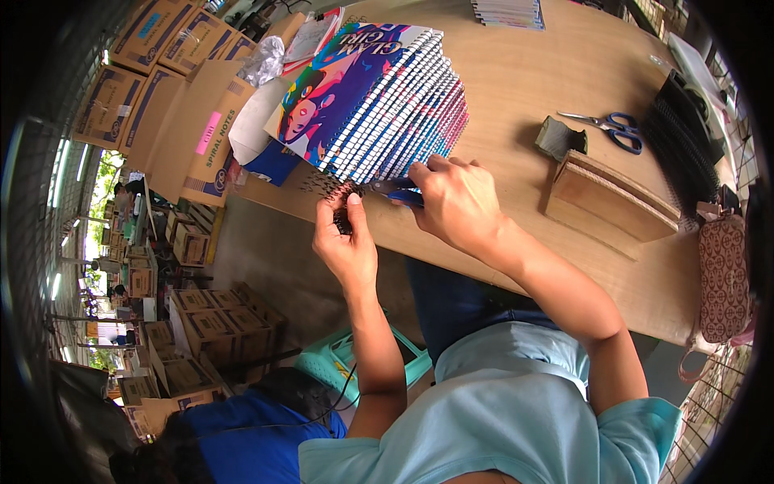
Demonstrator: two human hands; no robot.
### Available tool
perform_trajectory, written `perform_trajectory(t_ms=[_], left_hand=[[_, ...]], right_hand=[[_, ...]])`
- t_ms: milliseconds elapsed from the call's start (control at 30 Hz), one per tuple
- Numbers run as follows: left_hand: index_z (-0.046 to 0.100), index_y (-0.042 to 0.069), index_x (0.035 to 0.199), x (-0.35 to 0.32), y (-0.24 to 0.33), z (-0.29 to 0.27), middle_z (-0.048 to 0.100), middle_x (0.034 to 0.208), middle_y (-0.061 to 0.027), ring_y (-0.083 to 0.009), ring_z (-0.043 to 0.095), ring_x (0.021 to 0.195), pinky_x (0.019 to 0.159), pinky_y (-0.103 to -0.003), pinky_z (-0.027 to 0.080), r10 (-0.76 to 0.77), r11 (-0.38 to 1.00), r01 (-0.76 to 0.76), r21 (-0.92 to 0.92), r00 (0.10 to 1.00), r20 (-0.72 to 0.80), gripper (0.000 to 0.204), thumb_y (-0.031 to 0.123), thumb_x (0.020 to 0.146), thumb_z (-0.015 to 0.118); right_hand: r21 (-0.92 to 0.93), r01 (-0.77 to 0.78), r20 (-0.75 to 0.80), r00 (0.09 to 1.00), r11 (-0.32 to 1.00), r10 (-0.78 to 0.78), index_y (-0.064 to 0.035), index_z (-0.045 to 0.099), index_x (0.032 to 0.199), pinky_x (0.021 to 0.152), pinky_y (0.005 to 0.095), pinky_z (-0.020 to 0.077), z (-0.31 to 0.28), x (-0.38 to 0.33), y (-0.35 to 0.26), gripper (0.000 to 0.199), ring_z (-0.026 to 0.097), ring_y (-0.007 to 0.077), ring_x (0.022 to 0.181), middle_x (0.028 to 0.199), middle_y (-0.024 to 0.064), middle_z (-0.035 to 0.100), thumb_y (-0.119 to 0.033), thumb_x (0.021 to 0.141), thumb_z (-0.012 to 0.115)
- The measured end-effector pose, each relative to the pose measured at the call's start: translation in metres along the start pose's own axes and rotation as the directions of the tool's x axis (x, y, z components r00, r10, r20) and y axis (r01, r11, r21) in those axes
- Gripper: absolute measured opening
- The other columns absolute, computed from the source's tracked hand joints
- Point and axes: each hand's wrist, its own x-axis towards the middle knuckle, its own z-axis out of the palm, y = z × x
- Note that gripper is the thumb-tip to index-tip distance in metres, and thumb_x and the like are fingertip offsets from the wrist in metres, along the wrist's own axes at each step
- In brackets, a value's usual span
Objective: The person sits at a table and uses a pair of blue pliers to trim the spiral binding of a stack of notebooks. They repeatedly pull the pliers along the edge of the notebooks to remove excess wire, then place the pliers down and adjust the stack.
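My right hand (461, 198) is closed around blue-handled pliers (405, 196), whose dark jaws reach left toward my other hand. A black wire binding strip (317, 184) is pinched in the fingers of my left hand (347, 242), just over the table's near edge. The jaws meet the strip close to my left fingertips; whether they bite on it is too small to tell. Right behind both hands stands a tall stack of spiral notebooks (326, 101) with a colourful top cover and white-looking spines turned toward the right.
On the wooden table (508, 89) lie blue-handled scissors (609, 127), a wooden block stand (609, 202), black wire strips (681, 133) and a patterned pouch (723, 278). More notebooks (509, 13) sit at the far edge. Cardboard boxes (197, 133) are stacked left; a person in blue (258, 436) is close at lower left.
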Motion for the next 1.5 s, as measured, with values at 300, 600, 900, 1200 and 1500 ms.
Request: perform_trajectory(t_ms=[300, 600, 900, 1200, 1500], left_hand=[[0.062, -0.005, 0.100, 0.002, 0.002, -0.004, 0.064, 0.086, -0.0064, -0.0100, 0.058, 0.077, 0.071, -0.026, 0.049, -0.203, 0.967, 0.209, -0.142, 0.978, 0.056, 0.016, 0.011, 0.097, 0.061], [0.062, -0.006, 0.101, 0.002, 0.004, 0.000, 0.065, 0.087, -0.0074, -0.0110, 0.058, 0.077, 0.072, -0.027, 0.049, -0.167, 0.982, 0.167, -0.091, 0.986, -0.001, 0.018, 0.011, 0.096, 0.061], [0.062, 0.000, 0.099, -0.001, -0.002, -0.006, 0.064, 0.083, -0.0063, -0.0048, 0.052, 0.063, 0.050, -0.019, 0.038, -0.486, 0.707, 0.502, -0.499, 0.857, 0.173, 0.013, 0.013, 0.096, 0.061], [0.047, -0.003, 0.135, 0.248, -0.151, -0.074, 0.057, 0.128, -0.0209, -0.0266, 0.055, 0.118, 0.100, -0.035, 0.041, -0.139, 0.885, 0.191, 0.423, 0.979, -0.152, 0.051, 0.028, 0.096, 0.058], [0.047, 0.000, 0.126, 0.023, -0.010, -0.012, 0.053, 0.125, -0.0133, -0.0218, 0.053, 0.112, 0.088, -0.036, 0.051, 0.007, 0.880, -0.074, -0.469, 0.990, -0.143, 0.052, 0.034, 0.091, 0.068]], right_hand=[[-0.100, 0.039, -0.214, 0.975, 0.994, -0.060, -0.0090, 0.065, 0.097, 0.067, 0.0425, 0.0490, -0.007, 0.001, -0.003, 0.045, 0.062, 0.0259, 0.084, 0.089, 0.0066, 0.059, -0.044, 0.072, 0.078], [-0.083, 0.058, -0.230, 0.970, 0.995, -0.076, -0.0074, 0.065, 0.093, 0.066, 0.0423, 0.0502, -0.006, 0.000, -0.008, 0.043, 0.063, 0.0276, 0.080, 0.086, 0.0082, 0.061, -0.043, 0.073, 0.077], [0.016, 0.052, -0.250, 0.967, 0.999, -0.046, -0.0068, 0.064, 0.084, 0.061, 0.0422, 0.0513, -0.009, 0.000, 0.004, 0.035, 0.066, 0.0303, 0.070, 0.078, 0.0078, 0.061, -0.038, 0.074, 0.077], [0.307, -0.097, -0.120, 0.983, 0.947, 0.140, -0.0069, 0.069, 0.092, 0.062, 0.0405, 0.0506, -0.033, -0.016, 0.017, 0.034, 0.065, 0.0274, 0.072, 0.080, 0.0087, 0.061, -0.034, 0.075, 0.080], [0.005, 0.072, -0.228, 0.971, 0.997, -0.069, -0.0133, 0.061, 0.102, 0.075, 0.0466, 0.0456, -0.023, -0.007, 0.006, 0.041, 0.058, 0.0296, 0.090, 0.093, 0.0092, 0.056, -0.038, 0.073, 0.078]])
